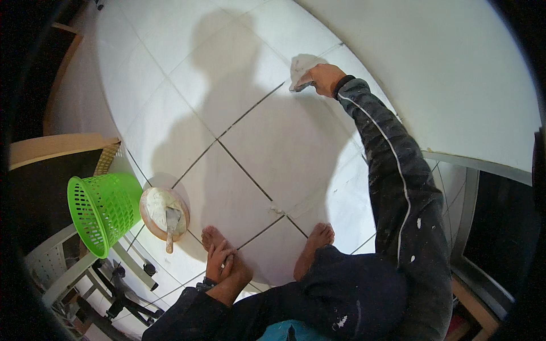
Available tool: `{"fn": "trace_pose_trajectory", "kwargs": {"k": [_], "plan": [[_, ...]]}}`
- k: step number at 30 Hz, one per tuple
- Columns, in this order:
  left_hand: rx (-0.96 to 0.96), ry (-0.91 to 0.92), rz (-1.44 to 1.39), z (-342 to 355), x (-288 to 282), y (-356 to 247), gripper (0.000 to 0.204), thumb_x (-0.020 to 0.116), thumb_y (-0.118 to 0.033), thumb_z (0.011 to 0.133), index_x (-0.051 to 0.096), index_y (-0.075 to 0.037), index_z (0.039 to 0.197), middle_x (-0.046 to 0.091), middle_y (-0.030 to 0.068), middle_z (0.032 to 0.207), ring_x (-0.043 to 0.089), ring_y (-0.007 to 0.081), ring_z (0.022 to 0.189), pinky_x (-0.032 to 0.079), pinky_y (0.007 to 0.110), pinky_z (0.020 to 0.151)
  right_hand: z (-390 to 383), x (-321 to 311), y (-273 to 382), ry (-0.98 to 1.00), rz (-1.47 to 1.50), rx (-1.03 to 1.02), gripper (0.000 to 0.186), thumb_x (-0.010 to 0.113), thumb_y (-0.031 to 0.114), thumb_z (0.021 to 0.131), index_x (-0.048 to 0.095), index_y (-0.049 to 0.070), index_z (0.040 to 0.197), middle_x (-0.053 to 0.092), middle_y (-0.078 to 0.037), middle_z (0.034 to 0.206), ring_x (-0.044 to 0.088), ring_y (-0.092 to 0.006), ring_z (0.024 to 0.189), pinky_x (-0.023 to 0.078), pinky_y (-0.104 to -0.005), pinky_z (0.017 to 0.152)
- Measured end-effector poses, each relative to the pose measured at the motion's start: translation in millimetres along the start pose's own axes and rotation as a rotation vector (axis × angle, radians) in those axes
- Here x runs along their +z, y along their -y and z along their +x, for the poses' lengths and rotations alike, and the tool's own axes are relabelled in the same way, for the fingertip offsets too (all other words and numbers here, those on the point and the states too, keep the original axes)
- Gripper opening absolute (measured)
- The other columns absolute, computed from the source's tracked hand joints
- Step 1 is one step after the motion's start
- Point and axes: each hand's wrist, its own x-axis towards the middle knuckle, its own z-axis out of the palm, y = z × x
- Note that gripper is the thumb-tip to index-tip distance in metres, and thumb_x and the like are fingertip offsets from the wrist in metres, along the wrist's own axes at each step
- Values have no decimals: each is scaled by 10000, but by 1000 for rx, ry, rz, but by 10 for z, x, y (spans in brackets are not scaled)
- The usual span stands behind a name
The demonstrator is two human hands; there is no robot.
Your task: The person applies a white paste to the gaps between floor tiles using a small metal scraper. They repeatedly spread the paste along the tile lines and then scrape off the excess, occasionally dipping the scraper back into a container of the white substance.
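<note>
while r hand point(327, 79) holds 1 cloth point(303, 67), 1 bowl point(149, 227) w/ 1 spatula point(169, 241)

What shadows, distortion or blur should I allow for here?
Head view: the person's shadow darkens the middle floor tiles; head view: straight edges bow near the black rim, as on the white surface at upper right; head view: the right hand shows no obvious blur.

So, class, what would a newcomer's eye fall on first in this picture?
Probably the bright green perforated basket at the left, with a bowl of white paste and a scraper just right of it. Then the right hand, upper right of centre, holding what looks like a greyish cloth on the white tiled floor.
</note>
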Motion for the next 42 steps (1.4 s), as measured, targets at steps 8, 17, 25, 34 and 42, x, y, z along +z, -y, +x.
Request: {"fn": "trace_pose_trajectory", "kwargs": {"k": [8,17,25,34,42], "plan": [[-14,-15,-66,22,73,17,225,558,-125,888,649,-114,1094,646,84,1148,476,306,1275,210,559,1094,-1320,530,-145,77,72,-145,540,533,-108,690,661,197,1117,599,-15,1260,542,-266,1175,460,-388,982],[176,-33,138,146,45,102,211,570,-160,880,654,-94,1063,641,118,1146,511,284,1237,264,503,1047,-2499,861,-427,-189,138,234,530,504,-9,761,639,292,1176,668,-36,1141,650,-318,956,533,-417,835],[242,-59,211,230,31,91,226,589,-150,855,653,-76,1059,641,136,1101,548,286,1147,302,460,1009,-2517,821,-632,-414,129,674,415,547,54,812,631,203,1190,677,-149,1037,637,-370,936,511,-455,822],[217,-103,140,71,93,249,224,593,-124,845,645,-69,1056,646,133,1093,562,279,1130,304,457,1007,-2367,1180,688,-186,110,842,466,534,110,762,593,207,1214,688,-134,957,666,-358,837,535,-461,730],[243,-136,156,160,110,208,226,605,-112,824,647,-70,1042,650,127,1073,568,274,1117,315,449,989,-2181,1447,1959,-233,295,574,563,551,45,748,475,65,1306,673,-196,943,669,-342,773,534,-443,630]]}}
